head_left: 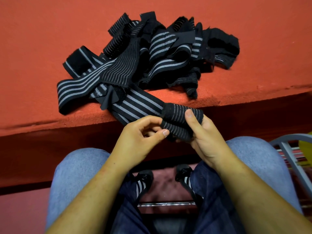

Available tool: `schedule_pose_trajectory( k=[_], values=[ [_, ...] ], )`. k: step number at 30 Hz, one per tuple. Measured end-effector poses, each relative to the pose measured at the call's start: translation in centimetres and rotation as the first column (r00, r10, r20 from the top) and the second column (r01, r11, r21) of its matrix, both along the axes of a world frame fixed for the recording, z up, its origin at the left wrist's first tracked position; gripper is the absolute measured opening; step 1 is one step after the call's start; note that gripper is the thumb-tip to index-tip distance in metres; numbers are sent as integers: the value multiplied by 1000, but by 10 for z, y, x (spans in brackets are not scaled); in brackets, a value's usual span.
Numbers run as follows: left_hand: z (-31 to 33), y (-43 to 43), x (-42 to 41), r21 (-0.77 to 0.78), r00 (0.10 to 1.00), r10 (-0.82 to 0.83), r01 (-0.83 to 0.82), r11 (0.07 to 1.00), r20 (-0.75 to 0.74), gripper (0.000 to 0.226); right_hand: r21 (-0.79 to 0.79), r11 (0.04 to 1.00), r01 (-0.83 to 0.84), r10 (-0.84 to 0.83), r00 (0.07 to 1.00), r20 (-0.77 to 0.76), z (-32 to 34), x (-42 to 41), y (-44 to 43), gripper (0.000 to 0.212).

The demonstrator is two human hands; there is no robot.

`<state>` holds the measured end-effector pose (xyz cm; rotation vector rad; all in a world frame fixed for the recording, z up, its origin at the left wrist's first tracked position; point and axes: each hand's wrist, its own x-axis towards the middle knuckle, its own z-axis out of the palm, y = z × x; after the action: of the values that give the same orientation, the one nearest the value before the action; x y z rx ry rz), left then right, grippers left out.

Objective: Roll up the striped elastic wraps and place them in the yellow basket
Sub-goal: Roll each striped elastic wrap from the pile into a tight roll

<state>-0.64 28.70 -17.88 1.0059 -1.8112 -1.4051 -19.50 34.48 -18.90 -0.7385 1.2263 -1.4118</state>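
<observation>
The rolling step is in hand. Both hands work one wrap (179, 123) just off the near edge of the red table (42, 65). The right hand (208, 139) grips the started roll, thumb on top and fingers beneath. The left hand (141, 134) pinches the roll's other end between curled fingers and thumb. The loose tail runs toward 10 o'clock onto the table, meeting the pile (152, 54) of unrolled wraps at 12 o'clock. A yellow sliver at 3 o'clock, behind a grey frame (290, 137), is probably the basket (306, 144). Next, I judge, the roll needs turning on tightly while the tail is drawn free of the pile.
</observation>
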Motion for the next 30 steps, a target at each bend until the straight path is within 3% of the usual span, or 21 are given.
schedule_pose_trajectory(
  k=[4, 6, 8, 14, 16, 20, 26, 30],
  values=[
    [2, 1, 0, -38, 992, -90, 94, 995, 86, 9, 1, 1000, -4, 4, 1000, -23, -2, -1, 0, 82],
    [2, 0, 0, -41, 986, -106, 112, 993, 130, 3, -4, 1000, -2, 2, 998, -55, -5, -2, 1, 67],
    [0, 0, 1, -38, 976, -123, 131, 991, 178, 12, -17, 1000, 8, -9, 997, -75, -6, -3, 1, 57],
    [-1, 6, 0, 39, 926, -246, 245, 969, 288, 26, -38, 995, 87, -86, 996, 23, -4, -6, -2, 69],
    [0, 5, 0, 83, 942, -222, 208, 975, 251, 34, -36, 996, 79, -77, 996, 35, -5, -6, -2, 66],
    [2, 0, -2, 226, 999, -30, 23, 974, 31, 51, -44, 997, 64, -61, 996, 66, -4, -4, -1, 69],
    [4, 1, -1, 139, 999, 6, -1, 990, -36, 29, -73, 992, -104, 100, 993, -57, -6, -1, 1, 33],
    [1, -1, 1, 100, 999, 20, -17, 995, -30, 31, -76, 982, -173, 175, 984, 18, -2, -1, 3, 34]
  ],
)
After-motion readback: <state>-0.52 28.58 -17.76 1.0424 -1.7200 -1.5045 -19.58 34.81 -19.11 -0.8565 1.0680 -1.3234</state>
